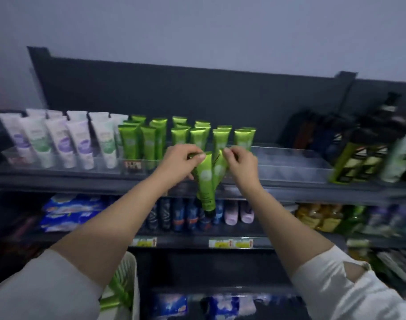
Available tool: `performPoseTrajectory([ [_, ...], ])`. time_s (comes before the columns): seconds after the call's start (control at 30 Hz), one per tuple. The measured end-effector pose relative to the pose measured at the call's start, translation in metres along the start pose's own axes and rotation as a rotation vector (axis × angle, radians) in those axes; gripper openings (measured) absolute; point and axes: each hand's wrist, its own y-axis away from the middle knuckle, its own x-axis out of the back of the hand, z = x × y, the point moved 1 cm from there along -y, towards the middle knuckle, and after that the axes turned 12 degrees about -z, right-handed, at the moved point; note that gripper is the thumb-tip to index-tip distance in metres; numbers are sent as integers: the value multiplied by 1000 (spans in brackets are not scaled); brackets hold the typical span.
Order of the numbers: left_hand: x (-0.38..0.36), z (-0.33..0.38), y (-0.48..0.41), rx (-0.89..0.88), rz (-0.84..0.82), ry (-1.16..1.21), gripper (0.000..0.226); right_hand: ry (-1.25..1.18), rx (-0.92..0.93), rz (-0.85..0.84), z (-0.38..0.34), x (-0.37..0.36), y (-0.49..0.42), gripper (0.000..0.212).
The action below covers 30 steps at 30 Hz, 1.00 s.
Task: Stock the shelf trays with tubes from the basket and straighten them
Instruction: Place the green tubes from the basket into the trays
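Note:
Two green tubes hang cap-down in front of the top shelf edge. My left hand (178,165) pinches the crimped end of the left green tube (204,181). My right hand (242,166) pinches the top of the right green tube (219,169), which lies partly behind the left one. Behind my hands, several green tubes (151,142) stand upright in a clear shelf tray (137,163). The tray section (289,167) to the right holds nothing. A white basket (131,273) at the lower left holds more green tubes (118,294).
White and purple tubes (58,142) fill the trays at the left. Dark and green bottles (363,158) stand at the right of the top shelf. Lower shelves carry blue packs (70,211), deodorant cans (188,213) and yellow price tags (230,243).

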Motion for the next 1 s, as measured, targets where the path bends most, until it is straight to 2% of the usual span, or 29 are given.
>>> performPoseTrajectory([
  [0.1, -23, 43, -35, -96, -15, 38, 8, 21, -32, 108, 17, 56, -9, 35],
  [0.23, -46, 87, -80, -161, 50, 39, 12, 56, -30, 225, 42, 118, -31, 35],
  [0.4, -64, 117, -125, -215, 145, -30, 17, 88, -33, 273, 75, 159, -73, 29],
  [0.5, -78, 118, -147, -188, 129, -106, 17, 116, -36, 147, 90, 159, -94, 25],
  [0.73, -107, 99, -181, -55, -41, -353, 21, 183, 37, -334, 115, 137, -132, 22],
  [0.83, -113, 90, -186, 16, -122, -510, 23, 117, 72, -419, 115, 135, -139, 16],
  [1.0, -115, 87, -186, 31, -72, -611, 22, 129, 69, -531, 118, 138, -144, 19],
])
